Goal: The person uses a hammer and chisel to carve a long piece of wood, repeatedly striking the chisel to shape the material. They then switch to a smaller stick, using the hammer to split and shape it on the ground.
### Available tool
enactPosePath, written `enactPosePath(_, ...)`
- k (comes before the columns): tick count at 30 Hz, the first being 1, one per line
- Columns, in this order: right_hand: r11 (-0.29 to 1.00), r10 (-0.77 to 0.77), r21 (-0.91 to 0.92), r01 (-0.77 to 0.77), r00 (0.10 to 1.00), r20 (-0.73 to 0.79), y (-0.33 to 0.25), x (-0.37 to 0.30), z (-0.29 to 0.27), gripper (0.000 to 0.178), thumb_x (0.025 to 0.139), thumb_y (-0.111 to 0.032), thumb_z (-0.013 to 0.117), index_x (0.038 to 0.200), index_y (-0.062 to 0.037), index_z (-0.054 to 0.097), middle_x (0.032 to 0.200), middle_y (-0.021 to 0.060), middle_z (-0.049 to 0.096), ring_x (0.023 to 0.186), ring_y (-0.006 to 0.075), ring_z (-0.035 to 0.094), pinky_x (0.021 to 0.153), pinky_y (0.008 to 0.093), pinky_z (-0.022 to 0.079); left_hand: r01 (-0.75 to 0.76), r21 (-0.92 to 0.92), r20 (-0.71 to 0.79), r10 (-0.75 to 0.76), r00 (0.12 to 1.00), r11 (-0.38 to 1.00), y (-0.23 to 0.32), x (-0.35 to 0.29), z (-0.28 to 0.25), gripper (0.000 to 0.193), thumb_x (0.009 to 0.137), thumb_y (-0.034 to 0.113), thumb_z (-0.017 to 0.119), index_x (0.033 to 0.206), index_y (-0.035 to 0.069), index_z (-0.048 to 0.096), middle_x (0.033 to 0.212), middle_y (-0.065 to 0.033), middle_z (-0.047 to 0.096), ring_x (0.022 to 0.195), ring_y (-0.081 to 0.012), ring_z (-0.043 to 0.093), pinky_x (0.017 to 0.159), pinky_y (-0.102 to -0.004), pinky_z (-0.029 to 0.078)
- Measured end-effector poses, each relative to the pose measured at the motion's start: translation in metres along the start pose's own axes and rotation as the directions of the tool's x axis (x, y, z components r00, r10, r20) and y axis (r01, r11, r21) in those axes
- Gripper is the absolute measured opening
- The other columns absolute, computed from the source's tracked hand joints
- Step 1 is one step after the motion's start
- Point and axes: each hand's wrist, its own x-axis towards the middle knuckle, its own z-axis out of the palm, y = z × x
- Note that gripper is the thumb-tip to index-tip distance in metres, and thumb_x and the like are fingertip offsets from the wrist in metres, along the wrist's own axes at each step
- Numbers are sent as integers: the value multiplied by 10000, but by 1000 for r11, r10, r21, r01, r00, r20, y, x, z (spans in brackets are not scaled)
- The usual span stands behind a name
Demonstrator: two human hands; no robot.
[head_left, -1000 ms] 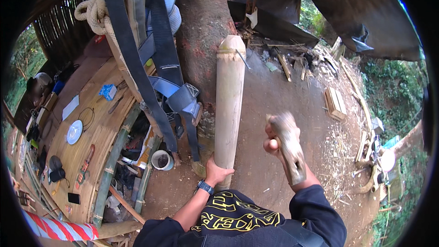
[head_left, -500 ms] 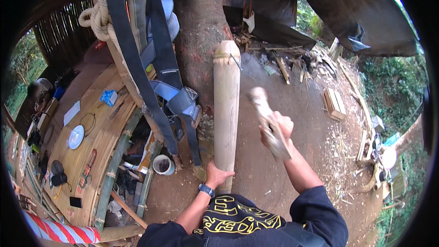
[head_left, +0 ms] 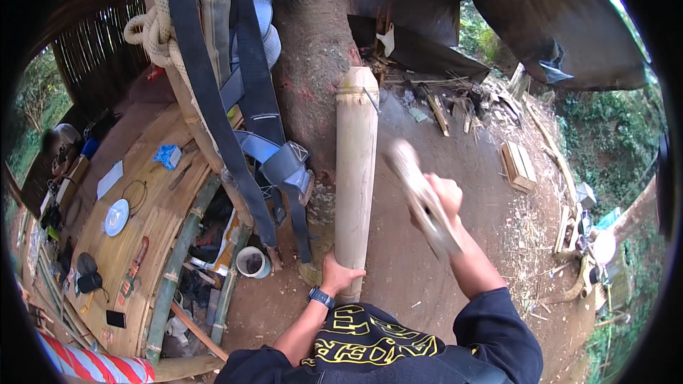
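Observation:
A thick, pale bamboo pole (head_left: 356, 178) stands in front of me, its far end trimmed narrower. Near that end a thin dark nail-like pin (head_left: 373, 101) sticks out of its right side. My left hand (head_left: 341, 274), with a watch at the wrist, is wrapped around the near end of the pole. To the right of the bamboo, my right hand (head_left: 447, 195) is raised and closed on a wooden mallet (head_left: 421, 199). The mallet is apart from the pole and slightly blurred; its handle is mostly hidden by its head and my hand.
Left of the pole hang dark straps (head_left: 213, 92) and a rope (head_left: 158, 32) beside a tree trunk (head_left: 309, 43). A white bucket (head_left: 254, 262) stands below. On the wooden platform (head_left: 160, 192) lie a sheathed knife (head_left: 134, 270), a phone (head_left: 115, 318) and a plate (head_left: 117, 217). A wooden block (head_left: 519, 166) lies right.
The mallet has turned slightly in my right hand, showing a dark slot in its head. The bamboo pole has shifted a little to the right in view. My left hand keeps its grip.

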Motion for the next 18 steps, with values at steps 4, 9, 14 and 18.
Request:
enactPosePath(4, 953, 299, 10, -302, 947, 119, 30, 5, 15, 307, 799, -166, 683, 632, -61, 448, 526, 94, 411, 415, 179, 437, 428, 322, 371, 42, 31, 61, -44, 997, 999, -6, -1, 5, 690, 466, 197, 831, 1080, 12, 577, 1012, -170, 662, 946, -292, 639, 838, -364, 501)
enactPosePath(9, 965, -96, 232, 120, 989, -111, 8, 10, 11, 176, 701, -15, 652, 644, -35, 487, 519, 59, 441, 407, 180, 462, 403, 298, 366, -65, 23, -7, 65, 998, 998, -21, -5, 3, 719, 464, 201, 829, 1100, 0, 561, 1014, -174, 661, 951, -304, 638, 835, -375, 501)
enactPosePath(14, 980, 189, -92, -176, 969, 157, 26, 4, -7, 222, 749, -137, 716, 802, -6, 546, 591, 113, 484, 483, 180, 509, 481, 298, 431, -4, 16, -3, 4, 1000, 1000, -7, 23, 14, 715, 460, 198, 824, 1089, -7, 554, 995, -189, 658, 926, -325, 641, 814, -386, 505)
enactPosePath(18, 903, 342, 247, -351, 936, 81, -5, 32, -32, 206, 910, -241, 587, 838, -52, 550, 588, -22, 480, 484, 65, 448, 444, 241, 371, -2, 56, -162, 11, 987, 998, -2, 3, 16, 643, 471, 192, 811, 1023, 1, 542, 940, -193, 654, 884, -341, 639, 790, -403, 506)
